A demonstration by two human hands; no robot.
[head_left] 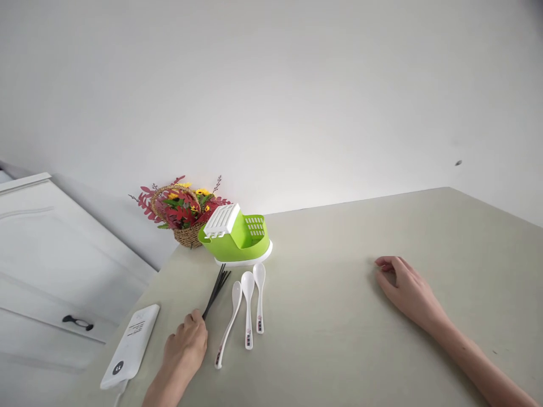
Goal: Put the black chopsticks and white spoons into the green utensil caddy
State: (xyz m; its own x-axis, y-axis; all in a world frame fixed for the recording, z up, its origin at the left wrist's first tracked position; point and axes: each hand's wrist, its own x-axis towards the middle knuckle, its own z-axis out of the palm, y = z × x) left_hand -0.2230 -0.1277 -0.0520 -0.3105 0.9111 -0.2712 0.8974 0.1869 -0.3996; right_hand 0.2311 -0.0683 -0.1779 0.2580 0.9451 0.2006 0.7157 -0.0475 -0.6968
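Observation:
A bundle of black chopsticks (217,291) is gripped at its near end by my left hand (187,342), fingers wrapped round it. The far ends fan out a little toward the green and white cutlery holder (233,240). Just right of the bundle lie three white spoons, a left one (228,328), a middle one (248,311) and a right one (259,297), bowls pointing away from me. Well to the right, my right hand (405,288) rests on the table, loosely curved and open, with a gap between thumb and fingers and nothing seen in it.
Behind the cutlery holder stands a wicker basket (186,236) of red and yellow flowers. A white power bank (131,345) with a cable lies at the table's left edge. White cabinet doors (55,265) are on the left; a pale wall (297,113) backs the table (322,316).

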